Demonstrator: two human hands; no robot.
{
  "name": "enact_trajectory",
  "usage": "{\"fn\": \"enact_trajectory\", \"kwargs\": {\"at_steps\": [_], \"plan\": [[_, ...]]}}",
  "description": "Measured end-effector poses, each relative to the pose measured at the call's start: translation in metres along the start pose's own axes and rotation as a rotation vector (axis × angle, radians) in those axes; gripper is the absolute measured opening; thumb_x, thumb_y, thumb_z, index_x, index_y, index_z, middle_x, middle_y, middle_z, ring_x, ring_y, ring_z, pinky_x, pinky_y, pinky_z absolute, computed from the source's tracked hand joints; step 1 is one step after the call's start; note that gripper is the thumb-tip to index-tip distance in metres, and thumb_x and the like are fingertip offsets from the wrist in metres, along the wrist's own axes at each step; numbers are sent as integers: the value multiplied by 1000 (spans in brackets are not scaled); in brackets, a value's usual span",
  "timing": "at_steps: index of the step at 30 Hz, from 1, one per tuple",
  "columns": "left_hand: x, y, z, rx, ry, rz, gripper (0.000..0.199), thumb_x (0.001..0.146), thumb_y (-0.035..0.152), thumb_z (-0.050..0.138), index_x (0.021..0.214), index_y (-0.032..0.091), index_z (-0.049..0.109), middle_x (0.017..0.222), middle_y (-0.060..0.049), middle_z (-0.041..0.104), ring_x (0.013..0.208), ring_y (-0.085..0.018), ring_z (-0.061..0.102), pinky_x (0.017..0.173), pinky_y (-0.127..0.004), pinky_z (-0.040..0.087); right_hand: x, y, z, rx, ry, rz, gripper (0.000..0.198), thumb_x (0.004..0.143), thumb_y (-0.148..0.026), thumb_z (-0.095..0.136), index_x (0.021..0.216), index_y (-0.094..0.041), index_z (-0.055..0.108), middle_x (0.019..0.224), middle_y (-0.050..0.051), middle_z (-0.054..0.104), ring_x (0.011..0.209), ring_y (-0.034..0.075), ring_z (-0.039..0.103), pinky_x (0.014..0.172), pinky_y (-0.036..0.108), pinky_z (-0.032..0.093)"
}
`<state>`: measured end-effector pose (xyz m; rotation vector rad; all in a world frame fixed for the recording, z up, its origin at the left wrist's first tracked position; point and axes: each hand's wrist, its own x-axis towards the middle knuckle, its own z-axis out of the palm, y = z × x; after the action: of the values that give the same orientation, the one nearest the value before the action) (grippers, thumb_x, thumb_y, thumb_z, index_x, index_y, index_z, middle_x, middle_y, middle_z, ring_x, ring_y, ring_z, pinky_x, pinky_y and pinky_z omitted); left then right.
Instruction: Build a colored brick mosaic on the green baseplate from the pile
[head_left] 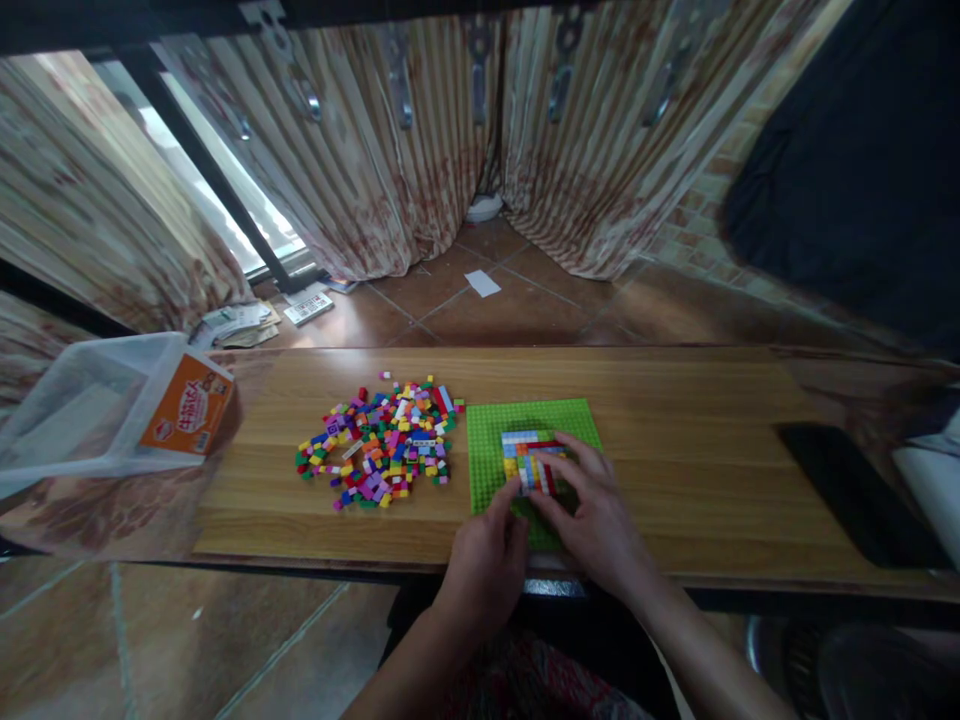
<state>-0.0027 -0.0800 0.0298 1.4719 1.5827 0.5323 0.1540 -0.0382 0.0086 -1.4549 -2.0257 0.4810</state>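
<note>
In the head view, both hands seem to be pressing or fitting a multicoloured block on the green plate, mid-tabletop. The left hand points one finger at its near edge, others curled; the right hand arches part-open fingers over its right side (any pinch, I cannot tell). Adding more would call for careful alignment. Leftward lie a loose pile and a clear bin, perhaps holding a pale sheet.

Striped curtains, brown tiled floor, seemingly a window leftward
</note>
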Motion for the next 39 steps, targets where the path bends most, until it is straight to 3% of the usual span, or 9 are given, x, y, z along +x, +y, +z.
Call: {"fn": "enact_trajectory", "kwargs": {"at_steps": [4, 6, 12, 24, 32, 39], "plan": [[1, -2, 4, 157, 5, 22, 53, 90, 26, 35, 143, 20, 36, 86, -8, 71, 72, -22, 66, 69, -34, 48, -1, -5, 7, -4, 198, 140, 45, 89, -41, 50, 128, -20, 49, 129, 14, 49, 122, 28, 43, 101, 51, 38], [2, -1, 5, 186, 4, 37, 53, 90, 25, 34, 143, 20, 34, 92, -10, 72, 78, -23, 67, 71, -34, 49, 0, -8, 14, -11, 231, 173, 53, 89, -43, 50, 134, -17, 41, 131, 16, 47, 124, 29, 40, 101, 52, 38], [2, -2, 7, 222, 1, 46, 52, 91, 25, 34, 143, 18, 35, 98, -12, 72, 80, -22, 69, 69, -31, 50, 0, -16, 33, -32, 235, 217, 58, 87, -43, 50, 136, -14, 37, 136, 19, 42, 128, 32, 36, 101, 55, 34], [2, -4, 13, 348, 34, 79, 52, 93, 23, 31, 144, 18, 31, 103, -12, 72, 85, -23, 69, 71, -31, 50, 2, -18, 38, 88, 194, 299, 54, 86, -38, 52, 134, -14, 42, 133, 18, 47, 124, 31, 41, 103, 54, 32], [-8, -6, 14, 445, 50, 93, 59, 92, 22, 31, 149, 15, 14, 94, -11, 72, 77, -22, 69, 67, -29, 49, -6, -2, 15, 206, 204, 234, 43, 93, -37, 40, 131, -17, 46, 128, 15, 54, 118, 26, 50, 98, 50, 41], [-6, 8, 19, 742, -35, 141, 73, 82, 5, 40, 149, 16, 13, 88, -10, 70, 76, -20, 68, 62, -25, 49, -25, 15, 10, 163, 195, 197, 34, 92, -35, 43, 117, -18, 57, 118, 15, 60, 111, 26, 55, 97, 50, 44]]}}
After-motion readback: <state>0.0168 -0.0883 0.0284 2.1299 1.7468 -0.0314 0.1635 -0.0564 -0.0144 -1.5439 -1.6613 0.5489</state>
